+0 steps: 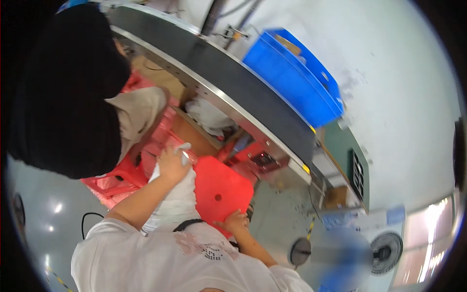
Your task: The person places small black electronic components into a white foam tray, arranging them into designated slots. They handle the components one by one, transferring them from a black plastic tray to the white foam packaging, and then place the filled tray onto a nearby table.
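Conveyor (233, 80) slants dark across a workshop, its steel-edged belt running from upper left to lower right above a worker seen from overhead. Beside it on the left leans a co-worker (68, 92) in black, head and shoulders filling that side; what occupies the co-worker's hands is hidden. Past the belt sits a blue crate (292, 73), its contents mostly out of sight. Below, just before the worker's body, lies a red stool seat (221, 177), roughly square with rounded corners and no clear long axis; its legs cannot be made out. White material (177, 199), perhaps cloth, runs lengthwise along the seat's left side, its lower end lost against the worker's shirt. The left hand (172, 165) bends over the material's upper end, the seat to its right; its palm is hidden, and whether it grips cannot be told. Nearer the seat, the right hand (236, 224) touches its lower right edge, thumb spread away from the fingers. A small dark hole (218, 197) marks the seat's middle.
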The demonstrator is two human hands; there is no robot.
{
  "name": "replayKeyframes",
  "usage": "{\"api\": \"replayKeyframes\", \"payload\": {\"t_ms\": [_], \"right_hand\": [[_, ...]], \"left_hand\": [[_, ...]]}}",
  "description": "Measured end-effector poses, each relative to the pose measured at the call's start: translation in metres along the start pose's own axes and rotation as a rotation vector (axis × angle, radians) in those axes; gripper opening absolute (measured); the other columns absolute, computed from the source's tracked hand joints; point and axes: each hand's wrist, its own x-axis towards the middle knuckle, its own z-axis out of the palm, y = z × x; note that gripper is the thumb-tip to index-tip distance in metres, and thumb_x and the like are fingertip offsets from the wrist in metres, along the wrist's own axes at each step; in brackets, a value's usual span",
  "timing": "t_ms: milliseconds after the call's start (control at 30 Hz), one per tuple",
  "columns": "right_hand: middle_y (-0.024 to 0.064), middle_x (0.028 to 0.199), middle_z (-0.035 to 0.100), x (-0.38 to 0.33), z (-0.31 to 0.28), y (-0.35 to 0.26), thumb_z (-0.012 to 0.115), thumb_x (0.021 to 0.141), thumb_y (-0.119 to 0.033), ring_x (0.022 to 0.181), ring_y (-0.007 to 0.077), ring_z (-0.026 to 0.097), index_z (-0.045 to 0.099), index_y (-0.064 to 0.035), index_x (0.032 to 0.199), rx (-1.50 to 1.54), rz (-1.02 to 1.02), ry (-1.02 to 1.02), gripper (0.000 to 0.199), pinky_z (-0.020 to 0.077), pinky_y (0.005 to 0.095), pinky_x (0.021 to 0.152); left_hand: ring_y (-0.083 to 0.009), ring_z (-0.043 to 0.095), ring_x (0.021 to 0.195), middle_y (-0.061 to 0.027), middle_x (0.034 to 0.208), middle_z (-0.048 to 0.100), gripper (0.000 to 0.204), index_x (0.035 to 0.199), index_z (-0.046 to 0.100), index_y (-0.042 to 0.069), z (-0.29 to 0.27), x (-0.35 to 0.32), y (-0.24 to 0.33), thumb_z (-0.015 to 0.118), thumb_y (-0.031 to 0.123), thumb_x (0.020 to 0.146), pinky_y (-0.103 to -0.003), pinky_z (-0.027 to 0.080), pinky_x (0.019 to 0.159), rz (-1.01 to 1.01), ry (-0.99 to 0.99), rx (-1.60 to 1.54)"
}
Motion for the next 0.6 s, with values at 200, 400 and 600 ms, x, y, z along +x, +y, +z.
{"api": "replayKeyframes", "payload": {"t_ms": [200,400,600], "right_hand": [[0.0402,0.136,0.010,0.020,0.027,0.002,0.049,0.057,-0.084,0.126,0.0485,0.025,-0.001,0.0121,0.135,-0.034,-0.009,0.090,0.134,0.0332,0.0490,0.096],[0.0405,0.135,0.014,0.019,0.030,0.005,0.040,0.058,-0.087,0.123,0.0474,0.030,0.000,0.0139,0.134,-0.123,-0.016,0.135,0.132,0.0329,0.0476,0.095],[0.0402,0.136,0.014,0.017,0.024,0.004,0.044,0.060,-0.084,0.125,0.0467,0.028,0.001,0.0145,0.134,-0.081,-0.021,0.095,0.131,0.0283,0.0450,0.100]], "left_hand": [[-0.0335,0.054,0.097,-0.0181,0.106,0.054,0.053,0.113,0.052,0.006,-0.004,0.019,0.004,0.058,0.042,0.074,-0.045,0.045,0.079,-0.028,-0.177,0.078],[-0.0338,0.057,0.092,-0.0200,0.103,0.056,0.061,0.122,0.043,0.001,0.004,0.027,0.000,0.053,0.041,0.077,-0.046,0.045,0.077,-0.039,-0.189,-0.024],[-0.0337,0.057,0.091,-0.0194,0.105,0.056,0.063,0.125,0.039,0.000,0.008,0.033,-0.004,0.054,0.038,0.077,-0.047,0.043,0.080,-0.044,-0.202,0.053]]}}
